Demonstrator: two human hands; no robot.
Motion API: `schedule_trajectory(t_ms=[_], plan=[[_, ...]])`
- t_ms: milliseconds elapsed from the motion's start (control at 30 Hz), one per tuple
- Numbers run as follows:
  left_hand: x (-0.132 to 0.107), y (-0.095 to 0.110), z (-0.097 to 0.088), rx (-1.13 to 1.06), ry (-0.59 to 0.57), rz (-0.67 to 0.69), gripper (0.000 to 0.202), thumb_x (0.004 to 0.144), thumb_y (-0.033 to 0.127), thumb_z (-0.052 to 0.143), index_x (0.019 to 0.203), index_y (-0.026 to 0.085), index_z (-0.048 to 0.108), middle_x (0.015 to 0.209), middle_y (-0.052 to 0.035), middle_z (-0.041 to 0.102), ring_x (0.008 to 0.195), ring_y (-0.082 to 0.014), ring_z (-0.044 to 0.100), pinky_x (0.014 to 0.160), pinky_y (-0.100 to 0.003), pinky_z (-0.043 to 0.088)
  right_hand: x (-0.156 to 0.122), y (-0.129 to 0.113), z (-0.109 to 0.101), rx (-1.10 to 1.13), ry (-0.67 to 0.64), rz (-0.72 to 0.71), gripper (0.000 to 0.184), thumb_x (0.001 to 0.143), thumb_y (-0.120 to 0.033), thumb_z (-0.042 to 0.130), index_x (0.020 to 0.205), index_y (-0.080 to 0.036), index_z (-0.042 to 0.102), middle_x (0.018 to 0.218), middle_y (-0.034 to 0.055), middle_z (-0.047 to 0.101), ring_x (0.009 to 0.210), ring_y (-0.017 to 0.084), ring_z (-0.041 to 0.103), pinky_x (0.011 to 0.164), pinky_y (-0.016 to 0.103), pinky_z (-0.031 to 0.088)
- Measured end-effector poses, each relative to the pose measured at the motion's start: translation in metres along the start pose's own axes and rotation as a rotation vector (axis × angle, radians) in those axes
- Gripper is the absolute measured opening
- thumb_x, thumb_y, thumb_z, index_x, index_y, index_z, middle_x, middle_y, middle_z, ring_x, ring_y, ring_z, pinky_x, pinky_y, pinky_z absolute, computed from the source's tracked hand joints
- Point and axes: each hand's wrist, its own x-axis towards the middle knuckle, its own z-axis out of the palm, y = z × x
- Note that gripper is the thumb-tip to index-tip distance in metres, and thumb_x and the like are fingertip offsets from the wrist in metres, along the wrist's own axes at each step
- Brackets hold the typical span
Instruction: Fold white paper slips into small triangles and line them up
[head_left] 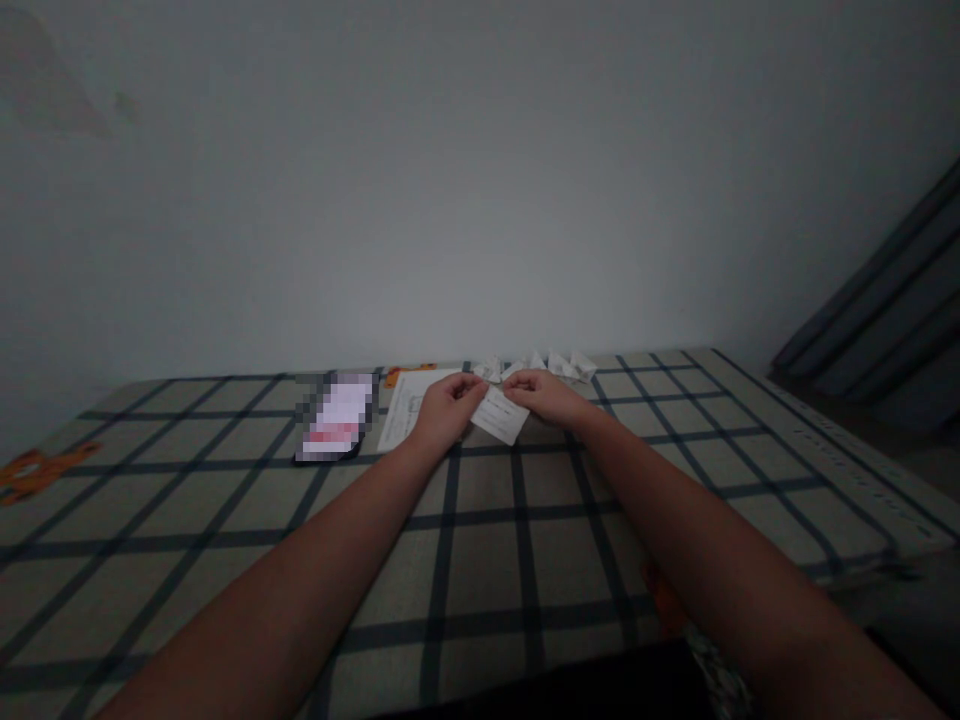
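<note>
Both my arms stretch forward over a checked cloth. My left hand and my right hand pinch a small white slip of paper between them, each with closed fingers on an upper edge of it. The slip hangs tilted just above the cloth. A larger printed sheet lies flat under and beside my left hand. Several small folded white paper pieces sit in a row just beyond my hands.
A phone with a lit, blurred screen lies left of the printed sheet. Orange patches show on the cloth at far left and near the sheet's top. A plain wall stands behind; a dark curtain hangs at right.
</note>
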Motion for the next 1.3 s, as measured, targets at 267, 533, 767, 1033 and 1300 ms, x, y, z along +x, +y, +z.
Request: schedule_trajectory(t_ms=[267, 533, 767, 1033, 1300], plan=[[0.005, -0.003, -0.001, -0.059, 0.216, 0.075, 0.021, 0.076, 0.036, 0.058, 0.084, 0.016, 0.057, 0.066, 0.001, 0.057, 0.057, -0.0113, 0.054, 0.05, -0.021, 0.042, 0.0, -0.003, -0.001, 0.092, 0.009, 0.028, 0.017, 0.073, -0.031, 0.057, 0.076, -0.014, 0.06, 0.066, 0.0, 0.059, 0.056, 0.009, 0.052, 0.057, 0.022, 0.041], [0.012, -0.007, -0.007, -0.119, 0.386, 0.048, 0.019, 0.082, 0.037, 0.049, 0.088, 0.019, 0.049, 0.066, 0.0033, 0.051, 0.052, -0.0094, 0.051, 0.042, -0.017, 0.037, -0.001, 0.0, -0.004, 0.101, -0.015, 0.019, 0.009, 0.073, -0.024, 0.054, 0.072, -0.016, 0.056, 0.064, -0.0006, 0.059, 0.056, 0.009, 0.054, 0.057, 0.023, 0.042], [0.009, -0.011, -0.004, -0.127, 0.114, 0.062, 0.024, 0.079, 0.041, 0.054, 0.089, 0.019, 0.05, 0.062, 0.0039, 0.052, 0.052, -0.0104, 0.052, 0.046, -0.019, 0.039, -0.002, -0.005, -0.001, 0.133, 0.058, -0.03, 0.019, 0.077, -0.035, 0.054, 0.076, -0.016, 0.056, 0.064, -0.0018, 0.057, 0.055, 0.009, 0.052, 0.055, 0.022, 0.041], [0.0, -0.002, 0.0, 0.018, -0.025, 0.069, 0.025, 0.076, 0.04, 0.058, 0.082, 0.016, 0.057, 0.066, 0.0016, 0.056, 0.058, -0.0108, 0.052, 0.052, -0.021, 0.039, -0.001, -0.003, 0.006, 0.06, 0.03, -0.08, 0.022, 0.071, -0.034, 0.062, 0.078, -0.014, 0.062, 0.073, 0.0016, 0.06, 0.068, 0.012, 0.055, 0.063, 0.024, 0.042], [-0.005, -0.001, -0.002, 0.274, -0.054, 0.117, 0.028, 0.074, 0.041, 0.057, 0.083, 0.015, 0.065, 0.066, -0.0007, 0.06, 0.058, -0.0118, 0.052, 0.054, -0.022, 0.038, -0.002, -0.004, 0.004, -0.06, 0.084, -0.08, 0.023, 0.071, -0.035, 0.061, 0.077, -0.013, 0.063, 0.07, 0.0017, 0.06, 0.065, 0.011, 0.053, 0.061, 0.024, 0.04]])
